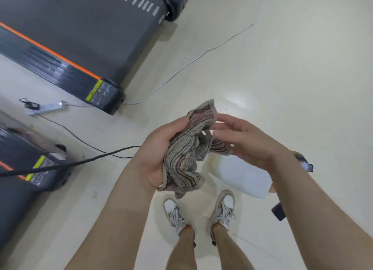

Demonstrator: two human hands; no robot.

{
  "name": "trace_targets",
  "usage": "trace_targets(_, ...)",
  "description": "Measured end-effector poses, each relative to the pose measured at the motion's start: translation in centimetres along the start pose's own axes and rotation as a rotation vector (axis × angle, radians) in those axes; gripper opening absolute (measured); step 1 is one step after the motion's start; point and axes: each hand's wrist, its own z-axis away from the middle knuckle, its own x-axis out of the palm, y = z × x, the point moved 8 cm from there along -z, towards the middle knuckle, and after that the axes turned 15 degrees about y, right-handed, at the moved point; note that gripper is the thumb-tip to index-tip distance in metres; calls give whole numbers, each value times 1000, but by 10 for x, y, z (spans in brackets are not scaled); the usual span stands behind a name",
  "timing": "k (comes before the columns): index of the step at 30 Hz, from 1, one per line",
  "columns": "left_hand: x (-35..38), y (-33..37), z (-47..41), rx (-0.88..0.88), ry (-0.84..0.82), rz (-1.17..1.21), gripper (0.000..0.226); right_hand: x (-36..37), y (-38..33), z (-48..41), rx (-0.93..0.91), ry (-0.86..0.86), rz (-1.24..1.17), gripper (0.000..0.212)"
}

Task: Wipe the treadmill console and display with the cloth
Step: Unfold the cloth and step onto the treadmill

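Labels first: the near end cap of the big treadmill (84,45) on the far left is wearing a sticker (99,93) with a yellow-green stripe, and the second treadmill (30,169) at the near left is showing a similar one (37,170) — the print on both is too blurred to read, so no brand I can make out. Both machines are showing orange trim along the side rails. No console or display is showing anywhere here, just the belt ends.

The striped cloth (187,148) is sitting bunched up between both hands, out over the pale floor (282,78) and above the person's sneakers (201,211). The left hand (159,154) is gripping it — fingers curled around the left side, thumb pressing near the top, the bottom of the cloth hanging loose below the palm. The right hand (248,142) is only partly closed, fingers spread and a bit bent, fingertips pinching at the cloth's right edge.

Something white (246,177) is peeking out below the right wrist; can't tell what it is. A dark phone-like thing (278,211) is lying on the floor just right of the feet. A power strip (48,107) and a few cables are lying between the two treadmills.
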Motion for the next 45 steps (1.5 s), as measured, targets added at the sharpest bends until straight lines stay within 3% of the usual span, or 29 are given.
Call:
trace_targets(2,-13,38,39,93,-24,67,58,55,-21,10,46,-134,15,45)
trace_targets(5,-46,92,91,191,65,146,68,122,-62,24,3,-99,58,21)
trace_targets(7,-80,124,119,230,248,128,57,160,-95,33,-23,-79,0,18)
trace_targets(9,-119,155,146,329,460,34,41,194,-126,40,-24,-105,-56,36)
trace_targets(12,-155,193,181,381,644,-91,48,238,-165,47,-7,-169,-32,26)
trace_targets(20,-143,284,206,532,458,18,38,316,-290,33,-282,-333,279,22)
trace_targets(23,-144,341,210,675,577,97,19,326,-331,8,-310,-433,474,53)
trace_targets(25,-154,380,216,769,775,170,18,322,-353,-25,-324,-430,753,81)
trace_targets(26,-159,397,220,807,873,199,19,323,-366,-41,-352,-428,897,83)
trace_targets(27,-162,413,224,846,960,210,20,326,-382,-55,-386,-443,1008,73)
trace_targets(29,-160,447,233,927,1104,170,19,337,-417,-76,-464,-498,1099,31)
trace_targets(31,-159,475,242,998,1203,175,14,347,-452,-95,-513,-495,1048,3)
trace_targets(33,-160,502,250,1075,1252,213,15,353,-486,-118,-493,-479,845,12)
trace_targets(38,-157,569,247,1165,1242,133,40,381,-551,-164,-374,-356,204,18)
trace_targets(41,-157,611,241,1185,1241,108,49,399,-584,-188,-336,-225,9,12)
trace_targets(45,-165,669,234,1224,1233,169,53,432,-630,-219,-184,-262,-173,34)
